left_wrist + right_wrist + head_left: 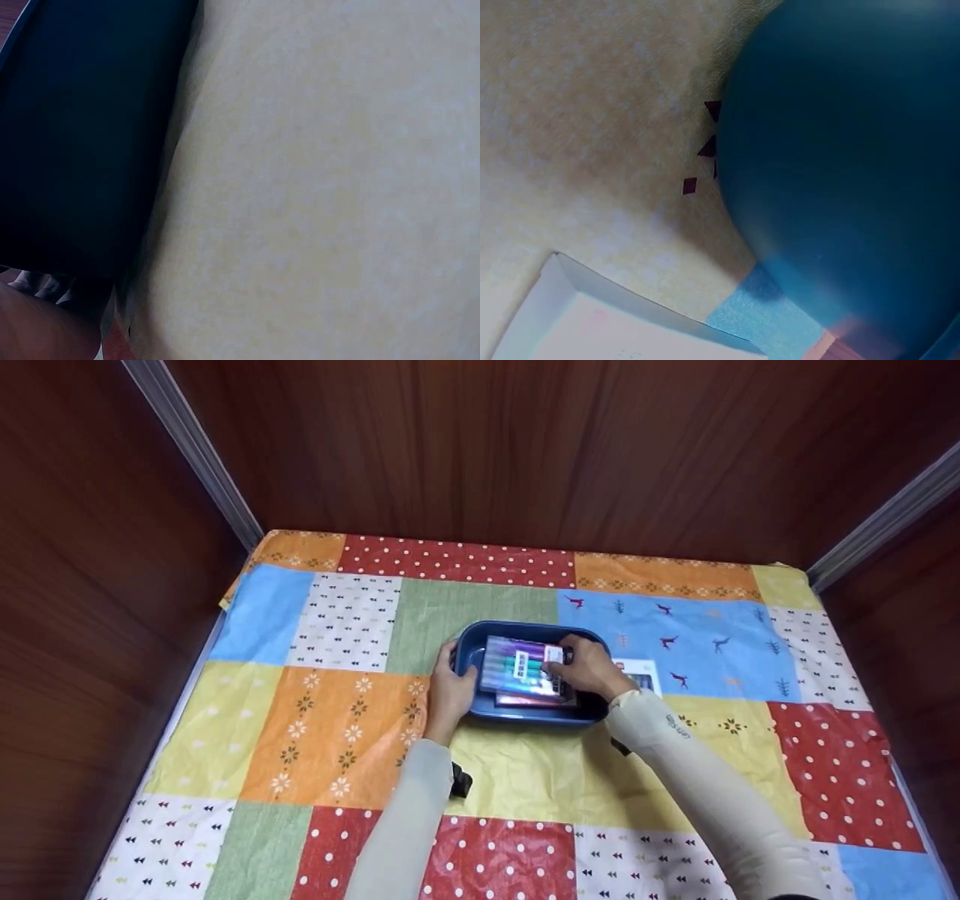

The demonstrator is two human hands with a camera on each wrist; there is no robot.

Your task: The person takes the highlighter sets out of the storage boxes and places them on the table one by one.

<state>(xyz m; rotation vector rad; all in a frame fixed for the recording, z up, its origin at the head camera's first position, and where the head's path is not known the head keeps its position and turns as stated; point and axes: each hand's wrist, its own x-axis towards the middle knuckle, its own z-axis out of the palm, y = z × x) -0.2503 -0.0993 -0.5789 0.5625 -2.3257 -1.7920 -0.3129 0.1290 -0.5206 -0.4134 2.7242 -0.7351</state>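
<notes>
A dark blue plastic tub (538,721) with rounded corners stands in the middle of the table in the head view. My left hand (450,691) grips its left side, thumb over the rim and fingers outside. In the left wrist view, part of that hand (45,326) shows beside the tub wall (82,135). My right hand (592,666) reaches over the tub's right side and pinches the right end of a clear pack of colored pens (501,669). Beneath that pack, inside the tub, lies another flat pack with a pinkish edge (529,700), mostly covered.
A white box (645,667) lies just right of the tub, partly hidden by the right wrist; its corner (630,330) shows in the right wrist view. A patchwork cloth (337,735) covers the table. Brown wood-grain panels (480,457) stand at the back and both sides.
</notes>
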